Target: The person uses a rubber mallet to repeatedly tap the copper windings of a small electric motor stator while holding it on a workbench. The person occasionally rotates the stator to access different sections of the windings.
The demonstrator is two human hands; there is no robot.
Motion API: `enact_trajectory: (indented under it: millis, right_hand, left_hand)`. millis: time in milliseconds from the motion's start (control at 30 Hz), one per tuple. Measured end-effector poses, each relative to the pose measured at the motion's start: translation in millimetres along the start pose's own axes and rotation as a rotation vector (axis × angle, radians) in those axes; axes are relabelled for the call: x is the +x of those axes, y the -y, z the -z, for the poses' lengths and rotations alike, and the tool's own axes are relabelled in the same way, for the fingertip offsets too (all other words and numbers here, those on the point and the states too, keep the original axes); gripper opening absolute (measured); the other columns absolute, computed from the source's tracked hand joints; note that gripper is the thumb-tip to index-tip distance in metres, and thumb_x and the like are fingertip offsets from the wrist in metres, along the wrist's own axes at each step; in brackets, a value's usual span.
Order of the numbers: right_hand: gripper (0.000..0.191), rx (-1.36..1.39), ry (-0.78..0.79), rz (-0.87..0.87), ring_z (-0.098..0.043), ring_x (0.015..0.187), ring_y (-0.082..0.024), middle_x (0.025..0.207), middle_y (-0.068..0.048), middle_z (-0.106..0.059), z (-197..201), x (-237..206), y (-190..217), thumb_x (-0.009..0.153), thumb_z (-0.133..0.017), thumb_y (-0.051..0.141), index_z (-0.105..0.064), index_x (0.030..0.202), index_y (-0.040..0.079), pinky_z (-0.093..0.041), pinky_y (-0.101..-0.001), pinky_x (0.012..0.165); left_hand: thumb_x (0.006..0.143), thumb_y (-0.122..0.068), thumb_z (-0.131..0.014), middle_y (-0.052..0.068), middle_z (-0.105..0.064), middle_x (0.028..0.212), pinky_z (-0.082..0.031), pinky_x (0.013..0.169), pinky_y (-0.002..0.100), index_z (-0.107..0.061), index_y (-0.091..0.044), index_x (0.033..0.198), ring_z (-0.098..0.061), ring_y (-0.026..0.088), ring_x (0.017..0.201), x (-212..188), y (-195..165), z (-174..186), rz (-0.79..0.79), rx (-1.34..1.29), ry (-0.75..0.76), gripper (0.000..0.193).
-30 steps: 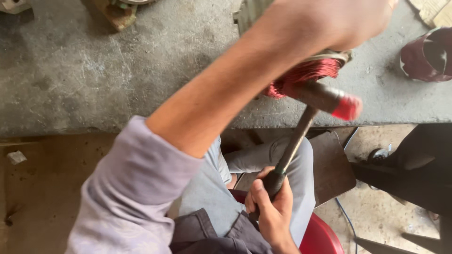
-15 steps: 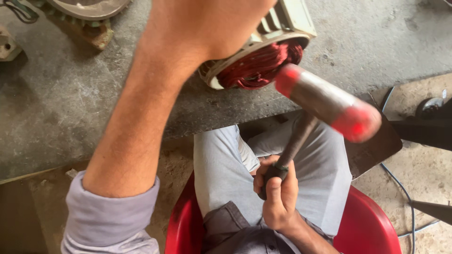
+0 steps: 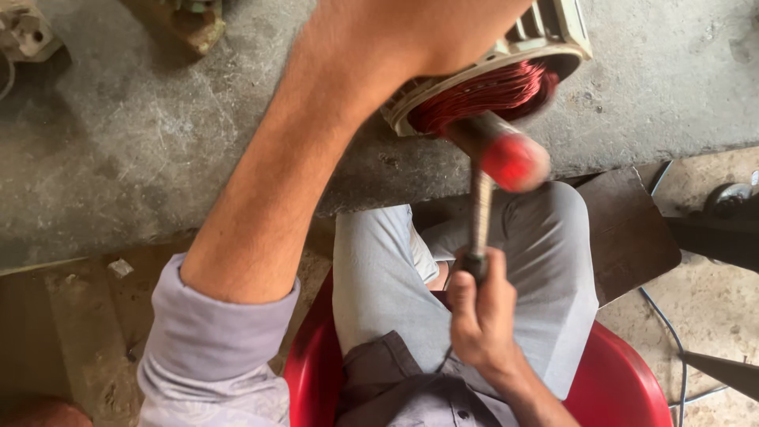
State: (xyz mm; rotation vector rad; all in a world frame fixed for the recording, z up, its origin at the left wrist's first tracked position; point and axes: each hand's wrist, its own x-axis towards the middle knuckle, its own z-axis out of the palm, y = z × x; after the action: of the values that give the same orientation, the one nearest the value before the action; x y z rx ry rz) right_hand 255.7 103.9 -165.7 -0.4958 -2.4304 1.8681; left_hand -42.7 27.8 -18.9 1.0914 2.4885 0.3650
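Observation:
My right hand [image 3: 482, 312] grips the lower end of a mallet's handle; the mallet [image 3: 498, 154] has a dark head with a red face and is blurred, close against the red copper windings [image 3: 490, 91] of a motor stator. The stator's pale metal housing [image 3: 553, 32] lies on its side at the front edge of a grey concrete bench [image 3: 118, 150]. My left hand [image 3: 427, 32] rests on top of the housing, forearm stretched across the view; whether its fingers grip the housing is hidden.
I sit on a red plastic chair [image 3: 624, 379], grey trousers in view. A rusty metal part [image 3: 190, 20] and another metal part [image 3: 24, 32] sit at the bench's far left. A dark board [image 3: 632, 229], a cable [image 3: 672, 332] and dark tools lie on the floor at the right.
The mallet head has swung from out to the right in toward the red windings. My left hand stays on the housing, and the view has shifted slightly.

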Motion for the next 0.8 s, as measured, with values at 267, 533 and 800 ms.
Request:
enact_trajectory:
  millis: [267,533,800]
  right_hand:
    - [0.029,-0.108,-0.057,0.219,-0.053,0.066,-0.010,0.077,-0.002,-0.059,9,9,0,0.109,-0.047,0.023,-0.049,0.122,-0.003,-0.045,-0.0257,0.058]
    - [0.028,0.162,-0.054,0.322,-0.049,0.066,-0.008,0.083,-0.003,-0.055,17,4,-6,0.113,-0.044,0.028,-0.048,0.120,0.001,-0.043,-0.0246,0.059]
    - [0.028,-0.062,-0.067,0.190,-0.046,0.059,-0.008,0.072,-0.002,-0.054,30,6,-4,0.109,-0.047,0.025,-0.052,0.117,0.000,-0.038,-0.0251,0.052]
  left_hand:
    - [0.098,-0.021,-0.058,0.008,-0.073,0.078,-0.054,0.050,0.029,-0.069,-0.007,0.104,-0.072,0.011,0.059,0,-5,5,0.007,0.040,0.012,0.019]
    - [0.098,-0.022,-0.058,0.008,-0.073,0.077,-0.054,0.050,0.029,-0.069,-0.007,0.103,-0.072,0.011,0.059,2,-6,6,0.016,0.060,0.007,0.019]
    - [0.098,-0.023,-0.058,0.008,-0.073,0.077,-0.054,0.049,0.030,-0.070,-0.007,0.102,-0.072,0.012,0.058,3,-12,10,-0.001,0.063,-0.010,0.019]
